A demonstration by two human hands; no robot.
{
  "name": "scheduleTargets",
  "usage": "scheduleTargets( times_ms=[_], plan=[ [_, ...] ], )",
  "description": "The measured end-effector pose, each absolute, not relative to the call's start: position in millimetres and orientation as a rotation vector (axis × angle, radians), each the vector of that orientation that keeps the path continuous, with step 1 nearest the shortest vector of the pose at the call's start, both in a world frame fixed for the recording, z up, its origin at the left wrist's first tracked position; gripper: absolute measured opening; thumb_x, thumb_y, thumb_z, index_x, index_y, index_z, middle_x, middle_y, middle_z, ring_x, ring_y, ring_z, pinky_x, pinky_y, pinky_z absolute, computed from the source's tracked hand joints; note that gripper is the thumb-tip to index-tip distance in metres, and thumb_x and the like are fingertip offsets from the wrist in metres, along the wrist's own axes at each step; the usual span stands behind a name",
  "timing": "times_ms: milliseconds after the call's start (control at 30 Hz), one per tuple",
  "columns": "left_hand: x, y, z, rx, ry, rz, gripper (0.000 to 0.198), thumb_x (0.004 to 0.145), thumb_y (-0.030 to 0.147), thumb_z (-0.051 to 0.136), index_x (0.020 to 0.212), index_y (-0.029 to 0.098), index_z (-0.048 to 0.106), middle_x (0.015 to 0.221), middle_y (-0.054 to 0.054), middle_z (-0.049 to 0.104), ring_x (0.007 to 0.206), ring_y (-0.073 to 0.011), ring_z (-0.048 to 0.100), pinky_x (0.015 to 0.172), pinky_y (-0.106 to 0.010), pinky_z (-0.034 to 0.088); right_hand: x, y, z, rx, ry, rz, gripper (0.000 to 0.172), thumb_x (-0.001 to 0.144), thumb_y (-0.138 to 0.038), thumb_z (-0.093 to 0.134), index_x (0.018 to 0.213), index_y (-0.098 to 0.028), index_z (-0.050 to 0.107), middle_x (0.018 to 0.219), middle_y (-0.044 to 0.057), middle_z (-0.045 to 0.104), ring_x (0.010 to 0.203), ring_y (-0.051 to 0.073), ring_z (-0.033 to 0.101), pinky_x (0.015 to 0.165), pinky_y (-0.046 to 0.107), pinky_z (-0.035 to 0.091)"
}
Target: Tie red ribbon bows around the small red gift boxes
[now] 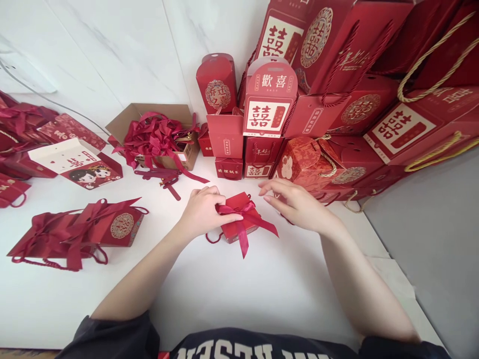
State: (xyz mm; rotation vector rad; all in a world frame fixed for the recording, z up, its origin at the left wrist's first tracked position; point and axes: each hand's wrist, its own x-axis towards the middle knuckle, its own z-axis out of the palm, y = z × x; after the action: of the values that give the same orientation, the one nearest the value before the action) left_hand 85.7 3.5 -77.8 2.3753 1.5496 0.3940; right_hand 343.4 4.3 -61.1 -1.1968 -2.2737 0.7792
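On the white table in front of me lies a small red gift box (232, 229) with a cord handle. A dark pink ribbon bow (244, 211) is tied on its top, its two tails spread toward me and to the right. My left hand (204, 212) grips the left side of the box, thumb stretched over the bow. Just right of the box, my right hand (294, 203) hovers with fingers apart and nothing held in them.
A cardboard box (179, 115) full of ribbons stands behind. Stacked red gift boxes (270, 99) rise at the back right, beside a grey panel (430, 239). Ribboned boxes (75, 232) lie at left, near an opened white-lidded box (90, 172).
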Motion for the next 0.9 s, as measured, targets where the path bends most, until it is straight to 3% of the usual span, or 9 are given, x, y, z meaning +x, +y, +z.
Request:
scheduleTargets(
  times_ms=[100, 200, 367, 600, 900],
  plan=[
    [82.1, 6.2, -75.9, 2.365, 1.516, 0.370, 0.057, 0.067, 0.071, 0.065, 0.057, 0.017, 0.050, 0.069, 0.000, 0.046, 0.073, -0.0175, 0.048, 0.073, -0.033, 0.033, 326.9, 14.3, -77.7, -0.964, -2.220, 0.879, 0.014, 0.092, -0.029, 0.054, 0.104, -0.026, 0.061, 0.137, 0.006, 0.050, 0.130, 0.024, 0.045, 0.108, 0.043, 0.036],
    [81.0, 7.1, -75.4, 2.365, 1.478, 0.364, 0.058, 0.064, 0.072, 0.067, 0.058, 0.017, 0.049, 0.069, 0.001, 0.045, 0.072, -0.0167, 0.047, 0.072, -0.032, 0.033, 319.1, 19.1, -90.9, -0.881, -2.210, 1.039, 0.006, 0.090, -0.030, 0.059, 0.094, -0.025, 0.060, 0.138, 0.005, 0.049, 0.133, 0.022, 0.042, 0.110, 0.043, 0.033],
    [86.0, 4.7, -82.6, 2.361, 1.548, 0.513, 0.054, 0.083, 0.061, 0.055, 0.055, 0.016, 0.047, 0.067, 0.000, 0.046, 0.073, -0.0157, 0.049, 0.076, -0.033, 0.034, 315.9, 19.5, -98.7, -0.900, -2.117, 1.249, 0.017, 0.091, -0.036, 0.058, 0.081, -0.022, 0.060, 0.138, 0.006, 0.049, 0.133, 0.022, 0.041, 0.110, 0.043, 0.033],
    [83.3, 9.4, -90.9, 2.404, 1.514, 0.508, 0.061, 0.067, 0.072, 0.064, 0.052, 0.016, 0.048, 0.066, 0.001, 0.047, 0.073, -0.0162, 0.048, 0.080, -0.036, 0.032, 307.1, 23.9, -113.4, -0.838, -1.953, 1.367, 0.029, 0.093, -0.040, 0.055, 0.073, -0.020, 0.063, 0.129, 0.005, 0.053, 0.121, 0.020, 0.052, 0.107, 0.039, 0.035],
    [79.1, 10.7, -88.5, 2.441, 1.499, 0.455, 0.062, 0.065, 0.075, 0.063, 0.052, 0.016, 0.049, 0.065, 0.001, 0.051, 0.077, -0.0188, 0.051, 0.081, -0.038, 0.029, 308.1, 25.4, -118.2, -0.846, -1.950, 1.299, 0.030, 0.093, -0.036, 0.055, 0.069, -0.019, 0.059, 0.127, 0.005, 0.055, 0.115, 0.020, 0.056, 0.104, 0.040, 0.037]
  ],
)
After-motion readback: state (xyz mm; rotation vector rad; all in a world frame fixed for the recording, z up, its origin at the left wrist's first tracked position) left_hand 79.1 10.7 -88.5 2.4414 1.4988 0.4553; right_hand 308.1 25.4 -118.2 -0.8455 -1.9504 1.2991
